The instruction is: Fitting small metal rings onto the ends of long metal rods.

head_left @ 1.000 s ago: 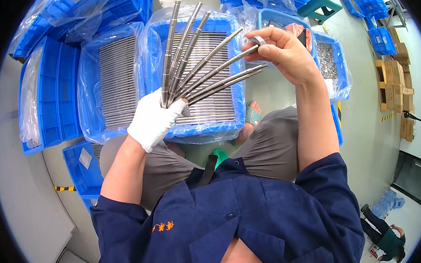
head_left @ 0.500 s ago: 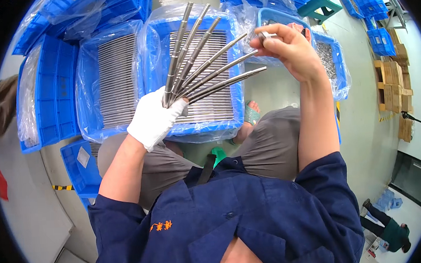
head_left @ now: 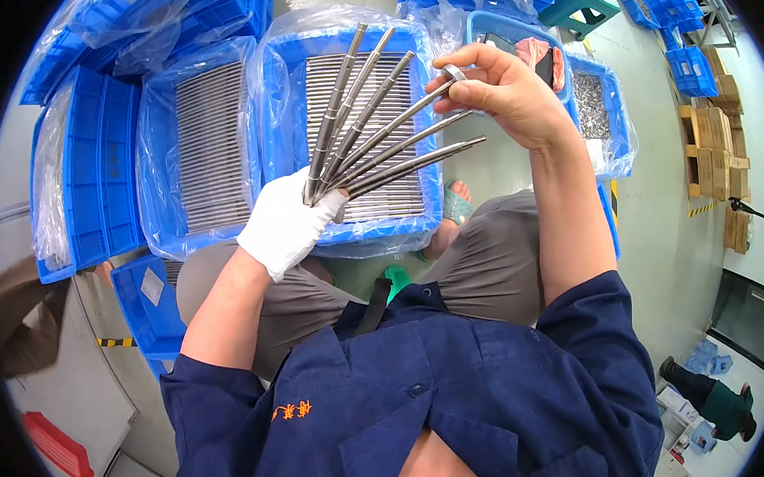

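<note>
My left hand (head_left: pixel 286 220), in a white glove, is closed round the lower ends of several slim metal shafts (head_left: pixel 353 122), which fan out up and to the right. Between the bare fingers of my right hand (head_left: pixel 506 95) is a small metal ring (head_left: pixel 453 72). It sits at the far tip of one fanned shaft; whether the shaft passes into it cannot be made out. Beneath the fan stands a blue crate (head_left: pixel 434 187) lined with clear plastic, holding rows of similar shafts.
A second lined crate (head_left: pixel 157 200) of shafts stands to the left. On the right are a blue bin (head_left: pixel 474 32) with a pink cloth (head_left: pixel 535 52) and a bin of small metal parts (head_left: pixel 591 108). One person (head_left: pixel 732 408) is far right; another's brown clothing (head_left: pixel 32 312) is at left.
My right hand has brought the ring left and slightly down to a shaft's tip. The fan has shifted a little right and down. At left, the brown-clothed person has come further into view.
</note>
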Tool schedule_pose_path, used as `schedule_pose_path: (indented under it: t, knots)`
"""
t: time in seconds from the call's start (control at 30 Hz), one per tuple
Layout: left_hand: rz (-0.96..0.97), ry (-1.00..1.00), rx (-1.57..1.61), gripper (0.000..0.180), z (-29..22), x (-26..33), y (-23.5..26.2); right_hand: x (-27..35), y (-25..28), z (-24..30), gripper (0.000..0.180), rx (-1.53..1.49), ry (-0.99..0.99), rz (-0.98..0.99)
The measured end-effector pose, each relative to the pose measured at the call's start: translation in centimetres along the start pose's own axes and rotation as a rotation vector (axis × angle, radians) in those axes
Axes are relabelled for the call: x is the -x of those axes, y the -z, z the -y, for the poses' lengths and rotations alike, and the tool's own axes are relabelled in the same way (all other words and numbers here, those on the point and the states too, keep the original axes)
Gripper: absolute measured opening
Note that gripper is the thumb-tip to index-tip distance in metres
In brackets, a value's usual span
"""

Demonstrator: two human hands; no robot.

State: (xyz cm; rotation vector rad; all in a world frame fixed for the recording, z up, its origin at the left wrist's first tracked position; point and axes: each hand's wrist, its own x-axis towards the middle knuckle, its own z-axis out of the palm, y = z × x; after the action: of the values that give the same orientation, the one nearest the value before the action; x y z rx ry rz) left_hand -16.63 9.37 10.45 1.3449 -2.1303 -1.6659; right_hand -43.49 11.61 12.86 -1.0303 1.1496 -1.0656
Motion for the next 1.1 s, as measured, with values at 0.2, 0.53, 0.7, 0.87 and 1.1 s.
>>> schedule_pose_path:
  t: [0.2,0.53,0.7,0.87,1.1]
  knots:
    - [-0.013,0.027,-0.021,0.018,-0.6,-0.1,-0.1,-0.3,-0.9,-1.0,0.029,-0.006,-0.025,0.106]
    - [0.074,0.150,0.231,0.025,-0.2,-0.1,0.6,0.3,1.9,-1.1,0.024,0.002,-0.051,-0.070]
    - [0.189,0.204,0.370,0.027,-0.9,1.0,0.3,-0.4,1.1,-1.1,0.029,-0.134,0.005,-0.002]
    - [0.312,0.205,0.415,0.027,-1.3,1.0,0.5,-0.5,0.9,-1.9,0.027,-0.260,0.090,0.211]
    - [0.331,0.242,0.359,0.029,-1.4,1.1,0.2,-0.2,-0.3,-1.3,0.028,0.066,-0.030,0.237]
